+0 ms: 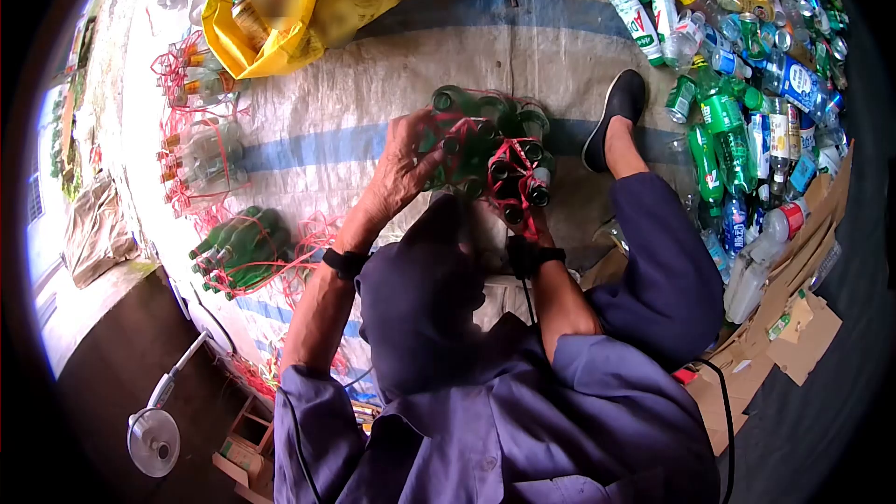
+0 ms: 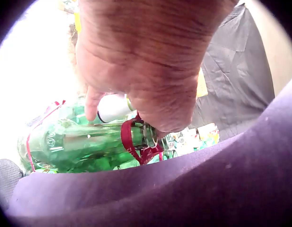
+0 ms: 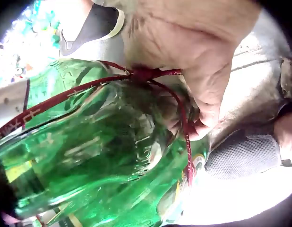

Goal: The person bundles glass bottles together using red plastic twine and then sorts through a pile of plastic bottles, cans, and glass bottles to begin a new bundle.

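Observation:
A bundle of green glass bottles (image 1: 469, 142), tied with red strap (image 1: 505, 168), lies on the sheet in front of the person. At its left side my left hand (image 1: 409, 154) grips the bundle, thumb toward the bottles. In the left wrist view this hand (image 2: 141, 71) reaches down over the strapped bottle necks, which hide its fingertips. My right hand (image 1: 539, 227) is at the bundle's near right edge, partly covered by bottles. Seen from the right wrist, the right hand (image 3: 188, 52) lies over the strap's knot, its curled fingers pinching the red strap (image 3: 184, 113) beside a bottle.
More tied bundles stand at left: green bottles (image 1: 247, 241) and clear bottles (image 1: 207, 154). A yellow bag (image 1: 224, 14) is at upper left. Plastic bottles and cans (image 1: 719, 112) pile up at right, along cardboard (image 1: 798, 345). A shoe (image 1: 616, 117) rests between pile and bundle.

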The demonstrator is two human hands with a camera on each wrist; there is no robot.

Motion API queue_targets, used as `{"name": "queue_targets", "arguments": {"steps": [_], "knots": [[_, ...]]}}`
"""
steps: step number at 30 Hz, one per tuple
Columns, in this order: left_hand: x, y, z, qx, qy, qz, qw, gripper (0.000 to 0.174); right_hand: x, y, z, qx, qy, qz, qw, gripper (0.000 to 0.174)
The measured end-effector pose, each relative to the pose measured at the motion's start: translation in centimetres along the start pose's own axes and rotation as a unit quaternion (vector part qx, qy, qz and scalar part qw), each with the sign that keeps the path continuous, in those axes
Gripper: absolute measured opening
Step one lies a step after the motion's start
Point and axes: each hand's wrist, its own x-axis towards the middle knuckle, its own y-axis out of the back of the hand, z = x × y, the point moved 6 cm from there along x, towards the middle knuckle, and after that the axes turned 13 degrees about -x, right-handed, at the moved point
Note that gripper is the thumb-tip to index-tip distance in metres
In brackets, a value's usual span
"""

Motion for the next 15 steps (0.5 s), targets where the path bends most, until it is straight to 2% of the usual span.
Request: {"name": "queue_targets", "arguments": {"steps": [1,3,7,10,12,15], "knots": [[0.0,0.1,-0.3,0.001,0.001,0.001,1.0,0.06,0.1,0.2,-0.4,-0.012,0.005,0.0,1.0,0.052],[0.1,0.1,-0.1,0.122,-0.051,-0.018,0.991,0.06,0.4,0.4,-0.8,-0.033,0.011,0.001,0.999,0.052],[0.4,0.1,0.6,0.064,-0.024,0.002,0.998,0.063,1.2,0.6,-1.7,-0.088,0.034,-0.012,0.996,0.051],[0.2,-0.3,1.3,0.073,-0.007,0.012,0.997,0.061,1.4,1.2,-2.1,-0.16,0.07,-0.035,0.984,0.051],[0.2,-0.2,1.6,0.083,-0.017,0.009,0.996,0.061,1.3,2.1,-2.7,-0.251,0.128,-0.067,0.957,0.05],[0.2,-0.3,1.4,0.088,-0.03,0.009,0.996,0.06,0.4,2.3,-4.5,-0.388,0.251,-0.122,0.879,0.05]]}}
